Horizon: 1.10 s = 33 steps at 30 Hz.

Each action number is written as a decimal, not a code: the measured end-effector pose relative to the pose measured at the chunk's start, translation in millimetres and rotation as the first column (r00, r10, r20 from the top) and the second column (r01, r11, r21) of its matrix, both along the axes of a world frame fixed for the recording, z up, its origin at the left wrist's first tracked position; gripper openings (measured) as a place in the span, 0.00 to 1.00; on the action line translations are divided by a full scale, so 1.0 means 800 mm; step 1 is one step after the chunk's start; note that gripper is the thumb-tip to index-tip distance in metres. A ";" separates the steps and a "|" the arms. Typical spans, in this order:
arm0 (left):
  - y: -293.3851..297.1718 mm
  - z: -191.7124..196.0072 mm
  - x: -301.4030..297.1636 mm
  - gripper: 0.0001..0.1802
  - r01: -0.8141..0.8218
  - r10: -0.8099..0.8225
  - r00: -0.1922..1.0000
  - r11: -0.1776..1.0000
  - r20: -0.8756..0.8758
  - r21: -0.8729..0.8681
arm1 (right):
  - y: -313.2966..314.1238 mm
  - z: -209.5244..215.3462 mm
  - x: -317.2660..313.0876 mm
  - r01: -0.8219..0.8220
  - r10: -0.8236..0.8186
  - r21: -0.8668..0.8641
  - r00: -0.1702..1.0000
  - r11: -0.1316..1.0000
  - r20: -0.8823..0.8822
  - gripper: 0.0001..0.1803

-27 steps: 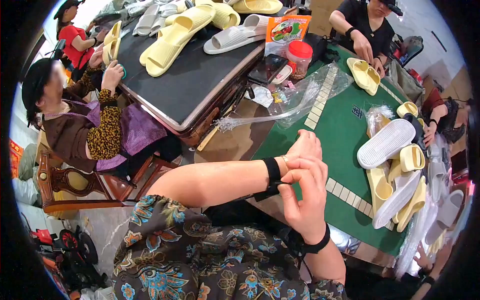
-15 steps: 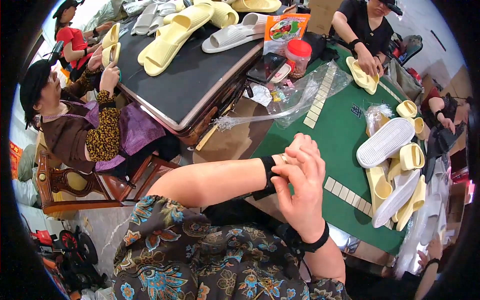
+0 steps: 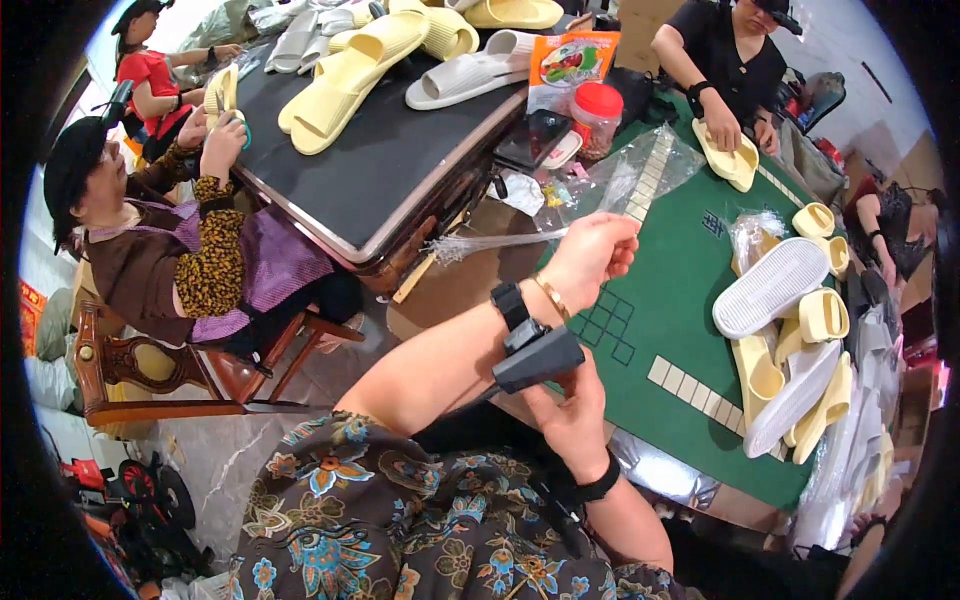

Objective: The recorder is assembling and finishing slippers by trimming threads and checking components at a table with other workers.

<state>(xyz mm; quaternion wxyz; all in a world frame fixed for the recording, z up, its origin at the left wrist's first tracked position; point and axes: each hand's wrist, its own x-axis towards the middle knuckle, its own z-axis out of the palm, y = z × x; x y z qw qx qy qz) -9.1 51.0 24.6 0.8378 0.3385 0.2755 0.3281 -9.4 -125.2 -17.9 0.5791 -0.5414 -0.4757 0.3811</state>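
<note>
This looks like a small hand workshop in a room with homelike furniture. Yellow and pale slippers (image 3: 770, 288) lie heaped on the right of a green-topped table (image 3: 670, 300), with clear plastic wrapping (image 3: 840, 480) beside them at the right edge. More slippers (image 3: 365, 75) cover the far part of a dark-topped table (image 3: 390, 155). A seated person (image 3: 130, 250) at left and a person (image 3: 745, 55) at the far side each handle yellow footwear. A carved wooden chair (image 3: 100, 375), a red-lidded jar (image 3: 597, 125) and an orange food packet (image 3: 575, 62) give the domestic side.
</note>
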 end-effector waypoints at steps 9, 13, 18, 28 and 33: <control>-0.042 -0.023 -0.006 0.09 -0.077 0.272 0.941 0.750 -0.200 0.657 | 0.011 -0.015 -0.004 0.121 -0.117 0.018 0.980 0.992 -0.163 0.09; -0.042 0.004 -0.021 0.06 0.136 -0.136 0.989 0.991 0.052 0.013 | 0.018 -0.011 -0.024 0.096 -0.103 -0.040 0.838 0.995 -0.535 0.13; -0.020 0.009 -0.045 0.06 0.166 -0.133 0.963 0.978 0.236 -0.125 | 0.022 -0.045 -0.016 -0.136 0.093 -0.059 0.879 0.989 -0.467 0.13; 0.313 -0.027 -0.404 0.05 -0.875 0.906 0.423 0.408 0.003 0.259 | -0.026 -0.016 0.099 0.034 -0.116 -0.289 0.955 0.957 -0.274 0.08; 0.343 -0.010 -0.428 0.12 -0.780 0.785 0.613 0.619 -0.089 0.088 | -0.067 -0.041 0.146 0.164 -0.256 -0.313 0.925 0.935 -0.279 0.07</control>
